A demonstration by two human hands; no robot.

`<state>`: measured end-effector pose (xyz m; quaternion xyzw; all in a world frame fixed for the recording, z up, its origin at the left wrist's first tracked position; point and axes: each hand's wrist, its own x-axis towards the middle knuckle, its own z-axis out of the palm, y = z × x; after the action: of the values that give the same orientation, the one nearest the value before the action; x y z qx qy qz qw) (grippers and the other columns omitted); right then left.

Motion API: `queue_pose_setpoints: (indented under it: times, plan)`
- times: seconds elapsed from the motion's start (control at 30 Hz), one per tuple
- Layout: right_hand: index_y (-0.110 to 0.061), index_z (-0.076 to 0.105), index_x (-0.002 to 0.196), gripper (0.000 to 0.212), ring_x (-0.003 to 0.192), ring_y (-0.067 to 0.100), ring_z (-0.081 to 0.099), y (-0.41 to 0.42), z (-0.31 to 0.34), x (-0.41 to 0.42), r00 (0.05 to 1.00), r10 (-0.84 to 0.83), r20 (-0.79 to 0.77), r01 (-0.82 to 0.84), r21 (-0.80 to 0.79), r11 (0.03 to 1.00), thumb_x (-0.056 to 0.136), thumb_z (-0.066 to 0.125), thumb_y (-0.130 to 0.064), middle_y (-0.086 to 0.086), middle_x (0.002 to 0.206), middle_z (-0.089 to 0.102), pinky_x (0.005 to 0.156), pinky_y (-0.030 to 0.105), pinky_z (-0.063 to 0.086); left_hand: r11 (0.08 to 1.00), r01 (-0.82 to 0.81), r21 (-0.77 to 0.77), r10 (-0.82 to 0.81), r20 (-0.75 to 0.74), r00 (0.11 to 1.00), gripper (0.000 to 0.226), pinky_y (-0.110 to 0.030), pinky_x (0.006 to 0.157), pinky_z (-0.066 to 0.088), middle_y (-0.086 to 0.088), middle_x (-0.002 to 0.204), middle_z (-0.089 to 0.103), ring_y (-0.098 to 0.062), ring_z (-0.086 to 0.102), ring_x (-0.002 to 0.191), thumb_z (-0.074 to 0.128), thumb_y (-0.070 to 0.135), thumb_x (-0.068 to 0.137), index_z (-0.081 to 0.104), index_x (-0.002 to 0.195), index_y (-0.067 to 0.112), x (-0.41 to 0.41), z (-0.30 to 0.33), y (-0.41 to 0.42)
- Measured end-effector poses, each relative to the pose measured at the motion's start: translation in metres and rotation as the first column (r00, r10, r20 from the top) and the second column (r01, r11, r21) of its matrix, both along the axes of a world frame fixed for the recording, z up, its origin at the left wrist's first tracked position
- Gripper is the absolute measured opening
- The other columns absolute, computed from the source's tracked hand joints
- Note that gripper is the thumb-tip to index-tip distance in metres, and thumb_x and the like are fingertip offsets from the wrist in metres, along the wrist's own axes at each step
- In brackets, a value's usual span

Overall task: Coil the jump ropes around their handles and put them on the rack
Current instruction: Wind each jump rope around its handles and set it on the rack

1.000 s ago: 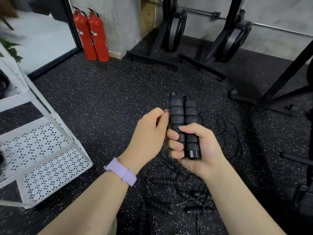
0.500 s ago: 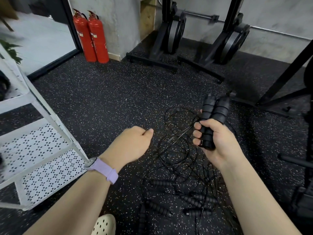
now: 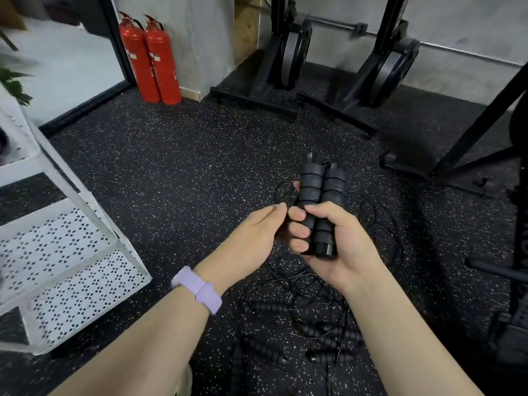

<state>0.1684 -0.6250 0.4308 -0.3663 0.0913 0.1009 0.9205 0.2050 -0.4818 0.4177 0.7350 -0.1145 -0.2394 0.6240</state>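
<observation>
Handles gripped upright, cord pinched beside them

Right hand (image 3: 337, 241) curls its fingers round a pair of black ribbed foam jump-rope handles (image 3: 318, 204), held side by side and nearly upright above the floor, their capped ends pointing away from the person. A few turns of thin black cord cross the upper half of the handles. Left hand (image 3: 251, 238) sits just beside them on the left, thumb and forefinger closed together in a narrow pinch; the cord itself is too thin to make out between the fingertips, so whether it is held there cannot be told. A lilac watch strap (image 3: 200, 290) circles the left wrist.

Below the hands, on the black speckled rubber floor (image 3: 171, 167), lies a tangle of loose black jump ropes (image 3: 308, 335), with several more ribbed handles scattered among thin loops of cord. A white metal rack with perforated shelves (image 3: 65, 267) stands at the left, well apart from the held handles. Two red fire extinguishers (image 3: 151, 58) stand against the grey wall at the back, and black weight stands with plates (image 3: 291, 52) line the far edge of the floor.
</observation>
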Motion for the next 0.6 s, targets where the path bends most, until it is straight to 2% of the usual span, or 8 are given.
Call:
queue_pose_setpoints:
  times: [0.07,0.13,0.17,0.23,0.33,0.4,0.5,0.6]
  plan:
    - [-0.015,0.054,0.13,0.044,0.058,0.013,0.04,-0.002,0.0,0.0,1.0,-0.007,-0.006,0.007,0.022,1.0,0.087,0.05,-0.007,0.003,0.077,0.049,0.047,0.022,0.034,0.999,-0.011,0.053,0.007,0.076,0.997,0.034,-0.036,0.069,0.045,0.009,0.067,0.059,-0.013,0.051,0.063,0.042,0.042,0.108,0.06,0.085,0.024,0.004,-0.001,0.004]
    - [-0.015,0.053,0.129,0.044,0.058,0.013,0.041,-0.008,-0.001,0.0,0.999,-0.039,-0.008,0.04,0.021,0.999,0.087,0.051,-0.007,0.003,0.078,0.049,0.047,0.023,0.035,0.944,-0.011,0.33,-0.066,0.22,0.973,0.034,-0.033,0.058,0.041,0.008,0.063,0.054,-0.012,0.046,0.055,0.043,0.051,0.105,0.056,0.085,0.026,0.006,-0.004,0.014]
    - [-0.015,0.053,0.129,0.044,0.059,0.013,0.041,-0.011,-0.001,0.0,0.998,-0.06,-0.01,0.06,0.011,0.998,0.086,0.052,-0.007,0.003,0.078,0.049,0.048,0.023,0.035,0.892,-0.011,0.452,-0.114,0.247,0.962,0.038,-0.034,0.056,0.041,0.008,0.063,0.056,-0.013,0.048,0.054,0.041,0.056,0.103,0.056,0.085,0.026,0.005,-0.004,0.018]
    - [-0.015,0.053,0.127,0.042,0.059,0.014,0.042,-0.017,-0.002,0.001,0.994,-0.105,-0.016,0.104,-0.045,0.994,0.086,0.053,-0.006,0.004,0.077,0.051,0.047,0.024,0.035,0.82,0.008,0.573,-0.169,0.228,0.959,0.049,-0.036,0.06,0.047,0.004,0.065,0.06,-0.016,0.054,0.056,0.035,0.064,0.101,0.057,0.086,0.022,0.004,-0.004,0.027]
    - [-0.008,0.05,0.117,0.026,0.059,0.016,0.044,-0.021,-0.004,0.0,0.982,-0.187,-0.021,0.174,-0.272,0.946,0.093,0.05,0.002,0.006,0.076,0.053,0.046,0.026,0.036,0.794,-0.016,0.608,-0.137,0.204,0.969,0.057,-0.034,0.061,0.046,0.003,0.064,0.056,-0.016,0.05,0.056,0.033,0.067,0.1,0.059,0.087,0.018,0.008,0.002,0.035]
    - [-0.007,0.049,0.109,0.02,0.058,0.016,0.046,-0.022,-0.006,-0.001,0.97,-0.241,-0.022,0.208,-0.431,0.878,0.093,0.053,0.005,0.007,0.076,0.053,0.045,0.027,0.037,0.758,-0.034,0.651,-0.116,0.187,0.975,0.058,-0.032,0.061,0.044,0.003,0.065,0.055,-0.016,0.051,0.058,0.034,0.068,0.1,0.055,0.078,0.018,0.013,0.007,0.04]
    - [-0.009,0.05,0.102,0.019,0.057,0.016,0.047,-0.023,-0.008,-0.002,0.944,-0.33,-0.017,0.272,-0.527,0.805,0.091,0.056,0.006,0.007,0.075,0.052,0.045,0.028,0.037,0.675,0.014,0.737,-0.123,0.094,0.988,0.059,-0.033,0.072,0.048,-0.004,0.076,0.066,-0.02,0.061,0.071,0.033,0.074,0.097,0.051,0.079,0.02,0.017,0.006,0.046]
    - [-0.01,0.051,0.095,0.016,0.056,0.017,0.046,-0.026,-0.011,-0.002,0.926,-0.378,-0.007,0.29,-0.629,0.721,0.09,0.056,0.005,0.004,0.068,0.053,0.047,0.029,0.036,0.755,-0.018,0.656,-0.072,0.111,0.991,0.051,-0.033,0.071,0.045,-0.003,0.082,0.066,-0.018,0.056,0.076,0.039,0.065,0.1,0.058,0.088,0.019,0.019,0.006,0.049]
